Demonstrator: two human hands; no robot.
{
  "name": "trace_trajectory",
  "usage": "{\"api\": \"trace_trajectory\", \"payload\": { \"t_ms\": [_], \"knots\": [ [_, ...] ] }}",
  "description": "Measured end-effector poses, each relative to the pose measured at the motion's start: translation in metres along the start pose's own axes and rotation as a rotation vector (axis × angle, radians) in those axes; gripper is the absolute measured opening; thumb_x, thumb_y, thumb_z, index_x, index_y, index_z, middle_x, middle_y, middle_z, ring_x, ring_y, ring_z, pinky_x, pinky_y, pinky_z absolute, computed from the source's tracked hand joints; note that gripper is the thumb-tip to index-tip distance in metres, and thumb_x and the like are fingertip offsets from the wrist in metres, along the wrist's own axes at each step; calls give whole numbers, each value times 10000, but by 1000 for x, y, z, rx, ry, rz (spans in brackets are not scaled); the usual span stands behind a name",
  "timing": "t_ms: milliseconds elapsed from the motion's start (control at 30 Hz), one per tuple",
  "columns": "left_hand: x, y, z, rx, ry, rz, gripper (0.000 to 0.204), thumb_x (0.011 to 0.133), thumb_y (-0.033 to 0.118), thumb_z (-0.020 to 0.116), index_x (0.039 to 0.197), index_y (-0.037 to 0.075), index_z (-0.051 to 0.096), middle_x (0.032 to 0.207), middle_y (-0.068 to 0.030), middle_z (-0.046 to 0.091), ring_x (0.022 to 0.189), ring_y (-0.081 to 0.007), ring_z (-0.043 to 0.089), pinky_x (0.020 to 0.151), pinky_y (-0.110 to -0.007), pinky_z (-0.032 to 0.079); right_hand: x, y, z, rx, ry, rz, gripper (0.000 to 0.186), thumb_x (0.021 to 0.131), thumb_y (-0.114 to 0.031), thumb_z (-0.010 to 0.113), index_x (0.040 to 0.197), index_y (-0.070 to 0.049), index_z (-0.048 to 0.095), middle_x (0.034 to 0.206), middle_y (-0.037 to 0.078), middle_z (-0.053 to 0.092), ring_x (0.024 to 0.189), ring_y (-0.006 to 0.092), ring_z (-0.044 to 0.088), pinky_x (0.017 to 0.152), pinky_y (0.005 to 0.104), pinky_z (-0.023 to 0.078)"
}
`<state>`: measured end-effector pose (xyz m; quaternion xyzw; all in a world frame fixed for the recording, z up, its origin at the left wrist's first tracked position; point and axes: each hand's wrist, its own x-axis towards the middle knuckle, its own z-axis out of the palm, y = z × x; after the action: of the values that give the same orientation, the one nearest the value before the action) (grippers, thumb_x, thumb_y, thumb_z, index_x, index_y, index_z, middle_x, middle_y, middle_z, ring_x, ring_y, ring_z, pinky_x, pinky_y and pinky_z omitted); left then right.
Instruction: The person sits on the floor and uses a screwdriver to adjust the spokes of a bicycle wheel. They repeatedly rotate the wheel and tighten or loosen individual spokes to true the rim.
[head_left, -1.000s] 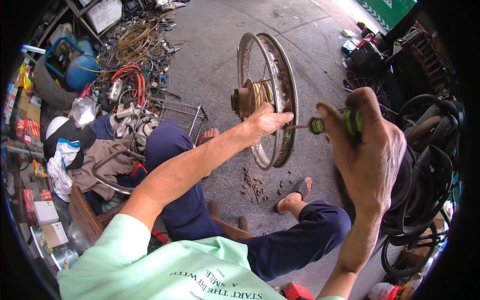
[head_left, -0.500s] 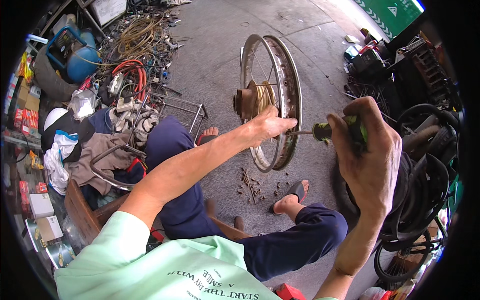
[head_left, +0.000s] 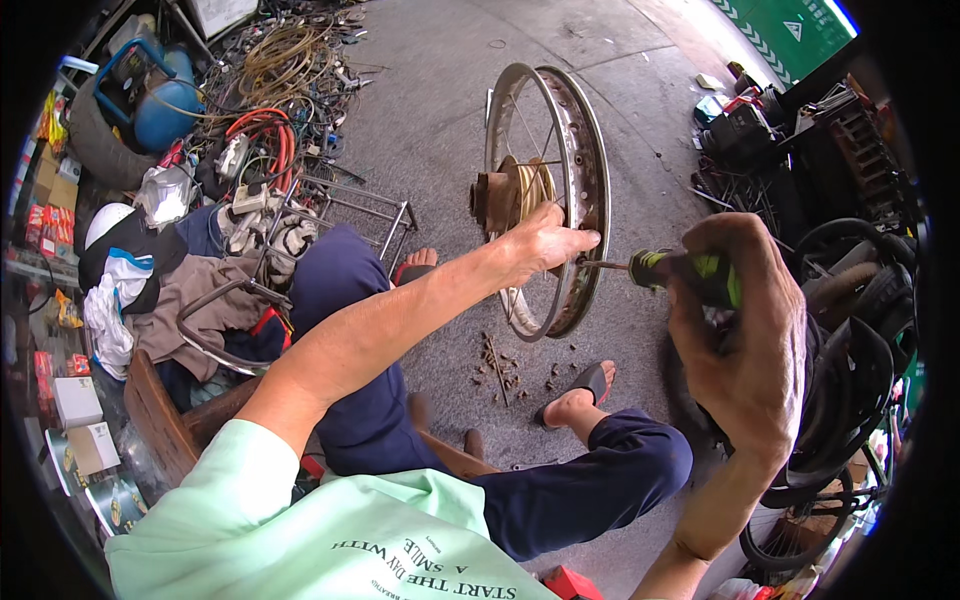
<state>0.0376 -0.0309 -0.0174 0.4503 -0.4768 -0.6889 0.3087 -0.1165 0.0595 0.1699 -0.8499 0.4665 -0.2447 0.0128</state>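
Note:
A bare metal wheel rim (head_left: 588, 150) stands upright in front of me, with a rusty hub (head_left: 490, 203) and a few thin spokes inside it. My left hand (head_left: 540, 242) is closed on the near part of the rim, its thumb lying across the rim's channel. In my right hand (head_left: 750, 360) is a screwdriver (head_left: 648, 268) with a black and green handle, my fingers curled around the handle's end. The thin shaft points left, and its tip meets the rim's channel just below my left thumb.
Small brownish metal pieces (head_left: 512, 382) lie on the floor below the wheel. At left are a metal-tube frame (head_left: 375, 215), clothes, cables and a blue tank (head_left: 168, 110). Black tires (head_left: 850, 380) are heaped at right. A wooden stool (head_left: 160, 410) stands beside me.
My right hand has loosened and shifted slightly down and right around the screwdriver handle. The wheel and my left hand have moved slightly right in the picture; the tip stays at the rim.

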Motion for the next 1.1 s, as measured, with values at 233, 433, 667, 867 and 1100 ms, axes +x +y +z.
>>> {"api": "trace_trajectory", "payload": {
  "t_ms": [233, 433, 667, 867, 1100],
  "knots": [
    [1, 0, 2, 38, 30, -22, 577, 854, 380, 782, 1068, -76, 502, 913, -84, 498, 853, -126, 457, 736, -305, 460, 1, -11, -1, -287, -44, 275, 204, 875, -125, 705, 970, -43, 544, 708, 84, 656, 642, 240, 692, 588, 335, 503],
    [-4, 5, 0, 96, 32, -10, 587, 852, 379, 783, 1046, -106, 516, 927, -104, 515, 886, -124, 474, 735, -309, 465, 3, -3, -3, 69, -88, 25, 338, 710, 43, 746, 986, -18, 559, 871, 142, 541, 772, 330, 583, 673, 396, 471],
    [17, -23, -1, -124, -53, 150, 295, 873, 258, 772, 774, 17, 634, 689, 28, 481, 674, -74, 454, 586, -279, 397, 5, -15, -3, -110, -95, 307, 266, 761, 11, 733, 961, -20, 561, 803, 140, 593, 667, 322, 610, 618, 392, 483],
    [13, -26, -1, -140, 34, 71, 356, 845, 300, 790, 659, 91, 570, 664, 54, 425, 642, -62, 390, 566, -293, 333, 9, -2, -3, 63, -93, 3, 287, 724, 34, 721, 955, -23, 560, 849, 134, 581, 711, 312, 615, 644, 381, 489],
    [5, -1, -32, 252, -370, -12, 347, 788, 305, 627, 900, -23, 634, 747, -16, 498, 728, -139, 469, 715, -353, 418, 5, -8, -6, -255, -52, 256, 299, 842, -190, 790, 929, -48, 541, 650, 113, 603, 562, 326, 624, 544, 392, 477]
  ]
}}
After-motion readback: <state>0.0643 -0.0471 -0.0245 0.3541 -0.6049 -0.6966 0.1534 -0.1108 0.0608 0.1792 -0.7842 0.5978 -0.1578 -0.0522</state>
